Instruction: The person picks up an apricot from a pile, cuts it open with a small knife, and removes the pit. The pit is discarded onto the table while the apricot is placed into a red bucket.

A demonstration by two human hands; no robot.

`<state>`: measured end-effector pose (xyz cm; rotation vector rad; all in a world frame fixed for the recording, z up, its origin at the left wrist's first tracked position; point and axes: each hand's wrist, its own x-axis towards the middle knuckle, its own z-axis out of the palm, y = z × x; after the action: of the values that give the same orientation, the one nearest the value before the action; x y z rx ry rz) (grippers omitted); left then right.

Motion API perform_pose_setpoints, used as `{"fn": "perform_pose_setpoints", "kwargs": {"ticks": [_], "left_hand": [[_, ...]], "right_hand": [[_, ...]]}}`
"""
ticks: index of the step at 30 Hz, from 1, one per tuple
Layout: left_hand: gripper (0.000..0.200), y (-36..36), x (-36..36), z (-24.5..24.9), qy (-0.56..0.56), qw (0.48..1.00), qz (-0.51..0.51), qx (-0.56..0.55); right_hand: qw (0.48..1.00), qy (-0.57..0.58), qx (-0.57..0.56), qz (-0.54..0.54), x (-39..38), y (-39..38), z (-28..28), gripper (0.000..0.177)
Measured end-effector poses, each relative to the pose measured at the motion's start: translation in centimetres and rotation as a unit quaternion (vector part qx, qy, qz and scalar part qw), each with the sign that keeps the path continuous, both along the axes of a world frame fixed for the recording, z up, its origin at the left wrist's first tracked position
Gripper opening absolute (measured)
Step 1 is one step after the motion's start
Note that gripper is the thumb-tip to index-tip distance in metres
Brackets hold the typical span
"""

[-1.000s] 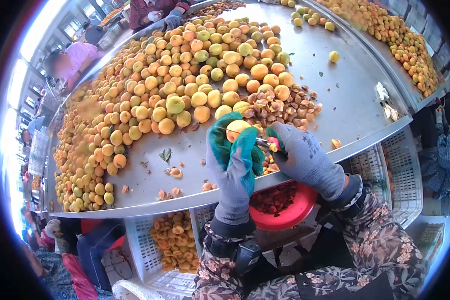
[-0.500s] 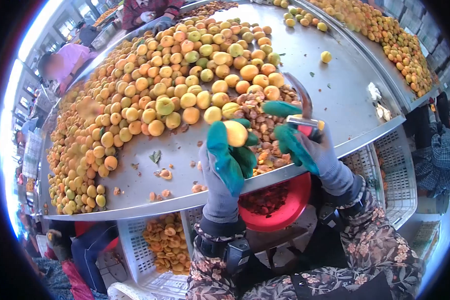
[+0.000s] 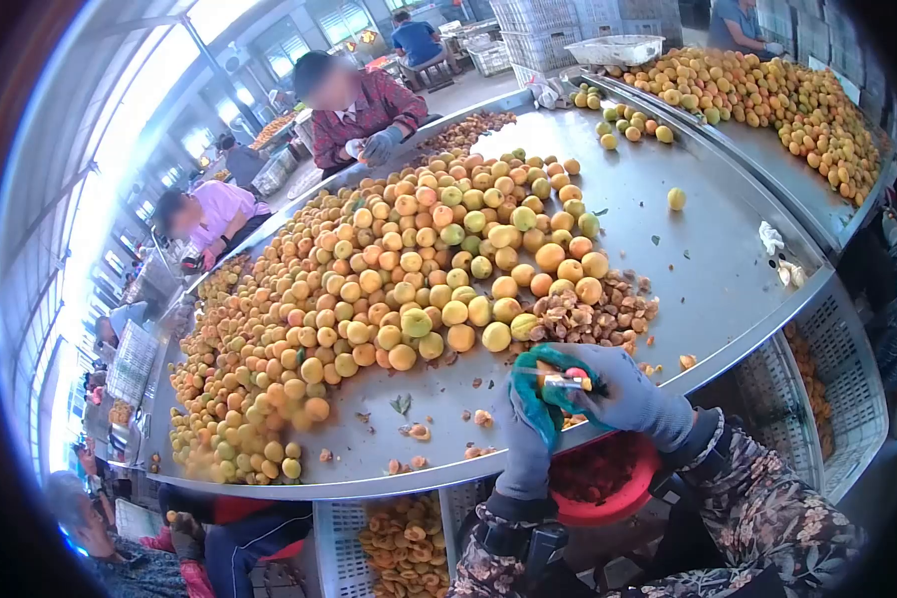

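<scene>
My two gloved hands meet above the near edge of the metal table (image 3: 708, 269). My left hand (image 3: 528, 414), in a grey glove with green coating, is closed around an apricot, mostly hidden by the fingers. Pressed against it, my right hand (image 3: 633, 391) grips a knife (image 3: 574, 383); its metal-collared handle shows, while the curved blade is largely hidden. A heap of brown apricot pits (image 3: 598, 317) lies just beyond my hands. Whole apricots (image 3: 369, 289) are piled to the left. Below the edge sits a red basin (image 3: 651, 476) with dark brown scraps inside.
A white crate (image 3: 341, 543) of split apricots stands under the table, and more crates (image 3: 835, 384) stand at right. A person in a plaid shirt (image 3: 354, 115) works across the table; another in pink (image 3: 219, 211) is farther left. A second apricot-covered table (image 3: 757, 149) adjoins at right.
My hands have come together, the right one bringing the knife to the apricot in the left. The blade stood up in plain sight before. My view has tilted upward and shifted left.
</scene>
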<state>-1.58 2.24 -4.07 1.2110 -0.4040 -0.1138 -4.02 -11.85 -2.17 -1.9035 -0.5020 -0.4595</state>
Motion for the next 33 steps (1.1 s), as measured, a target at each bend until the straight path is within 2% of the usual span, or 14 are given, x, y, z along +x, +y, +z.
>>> {"fn": "perform_pose_setpoints", "kwargs": {"ticks": [4, 7, 11, 13, 14, 17, 21, 23, 24, 25, 27, 28, 30, 33], "left_hand": [[0.051, 1.2, -0.5, -1.7, 0.161, 0.984, -0.064, -0.049], [0.051, 1.8, -0.8, -1.5, 0.092, 0.993, -0.065, -0.028], [0.054, 0.9, 0.5, -3.1, -0.044, 0.999, 0.001, 0.019], [0.033, 0.2, 0.8, -3.3, -0.302, 0.873, 0.303, 0.236], [0.036, 0.1, 1.3, -4.3, -0.166, 0.926, 0.265, 0.213], [0.036, 0.1, 0.5, -0.9, -0.129, 0.938, 0.27, 0.173], [0.024, 0.8, 2.5, -2.0, -0.224, 0.91, 0.289, 0.194], [0.03, 1.2, 0.6, 0.4, 0.068, 0.988, 0.104, -0.094], [0.041, -0.2, 0.4, 0.0, -0.085, 0.969, 0.231, 0.036], [0.042, 1.3, 0.9, 0.5, 0.124, 0.975, 0.008, -0.186], [0.062, 1.4, 1.5, 0.0, 0.137, 0.97, -0.073, -0.189], [0.062, 1.5, 1.2, -0.6, 0.142, 0.968, -0.073, -0.193], [0.081, 1.4, 0.4, -1.9, -0.164, 0.982, 0.073, 0.058], [0.063, 0.4, -0.3, -2.4, -0.076, 0.995, 0.022, -0.066]], "right_hand": [[0.989, -0.022, -0.146, 0.016, -0.8, -0.3, 1.7, 0.049], [0.98, -0.006, -0.201, 0.012, -0.9, 0.5, 1.0, 0.049], [0.997, -0.04, 0.019, -0.058, -0.7, 2.8, -0.5, 0.04], [0.992, 0.027, 0.079, -0.098, -1.0, 3.6, -0.6, 0.037], [0.972, 0.034, 0.211, -0.096, -0.3, 4.7, -3.9, 0.033], [0.93, 0.125, 0.332, -0.099, -0.2, 5.7, -2.4, 0.026], [0.869, 0.318, 0.378, -0.004, -1.0, 3.1, 1.8, 0.032], [0.843, 0.303, 0.443, 0.02, -0.6, 2.5, 1.5, 0.028], [0.856, 0.326, 0.398, 0.05, -0.5, 1.4, 1.6, 0.032], [0.852, 0.338, 0.398, 0.044, -0.3, 1.3, 0.4, 0.032], [0.978, 0.004, 0.207, 0.032, 0.9, 1.8, -1.4, 0.036], [0.995, 0.036, 0.092, 0.017, -0.2, 0.9, -0.1, 0.041], [0.999, 0.045, -0.009, 0.006, -0.4, 0.9, 0.1, 0.041], [0.988, 0.063, -0.143, -0.012, -0.4, 1.5, 0.5, 0.041]]}}
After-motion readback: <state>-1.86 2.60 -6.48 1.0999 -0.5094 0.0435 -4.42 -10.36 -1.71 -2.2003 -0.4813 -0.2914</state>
